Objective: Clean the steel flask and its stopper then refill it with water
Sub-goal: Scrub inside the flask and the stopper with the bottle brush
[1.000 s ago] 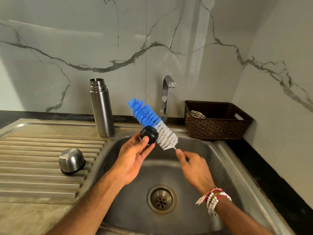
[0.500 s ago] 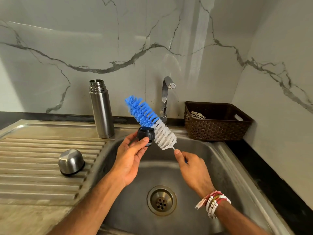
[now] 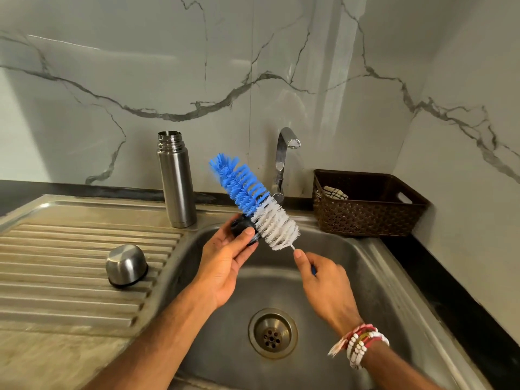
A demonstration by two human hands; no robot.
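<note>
Item: stopper [image 3: 242, 225], over the sink [image 3: 374, 277], our left hand [image 3: 225, 266] fingers curled round it. Brush [image 3: 253, 198]: handle pinched by our right hand [image 3: 323, 282], long axis slanting up-left, white bristles touching the stopper's right side. Flask [image 3: 176, 181]: upright, open, on the surface [image 3: 84, 209], back-left, well apart.

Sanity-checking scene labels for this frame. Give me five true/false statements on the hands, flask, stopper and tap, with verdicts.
1. The left hand holds the black stopper right at the bristles of the brush. True.
2. The flask lies on its side in the sink. False: it stands upright, mouth open, on the ledge behind the drainboard.
3. The right hand pinches the brush by its handle. True.
4. Water is running from the tap. False: no stream shows.
5. The steel cup sits mouth-down on the drainboard. True.
</note>
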